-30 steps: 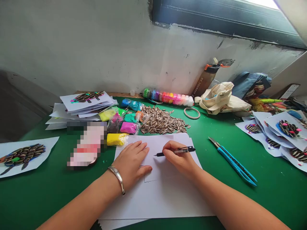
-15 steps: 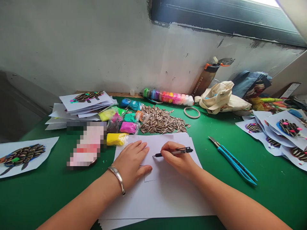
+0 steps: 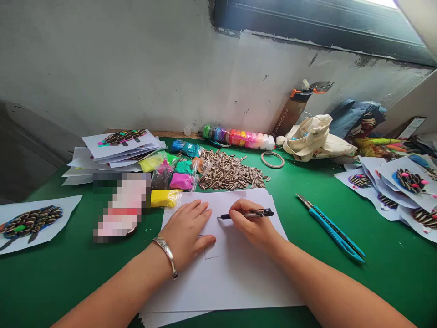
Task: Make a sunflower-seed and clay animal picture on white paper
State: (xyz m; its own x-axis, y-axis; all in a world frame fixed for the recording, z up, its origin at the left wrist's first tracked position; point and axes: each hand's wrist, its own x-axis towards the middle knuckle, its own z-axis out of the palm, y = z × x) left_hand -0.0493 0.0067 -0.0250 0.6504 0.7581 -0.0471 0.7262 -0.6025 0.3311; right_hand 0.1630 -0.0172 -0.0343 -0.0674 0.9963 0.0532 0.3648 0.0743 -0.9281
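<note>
White sheets of paper (image 3: 252, 282) lie stacked in front of me on the green table. My left hand (image 3: 187, 232) rests flat on the top sheet, fingers stretched out, a silver bangle at the wrist. A few thin dark lines show on the paper beside my left thumb. My right hand (image 3: 251, 223) pinches a black pen (image 3: 257, 212), its tip at or just above the sheet, a little right of my left fingers; I cannot tell whether it touches. To the right lies a blue utility knife (image 3: 336, 232) with its blade out.
Sunflower seeds (image 3: 232, 171) are heaped behind the paper, beside packets of coloured clay (image 3: 165, 198). Seed pictures on paper (image 3: 126, 150) are piled at left and right. Farther back are a tape roll (image 3: 272, 160), a cloth bag (image 3: 309, 139) and a bottle (image 3: 292, 111).
The pen tip has shifted slightly away from me on the sheet, with my right hand barely moving. My left hand stays in place on the paper.
</note>
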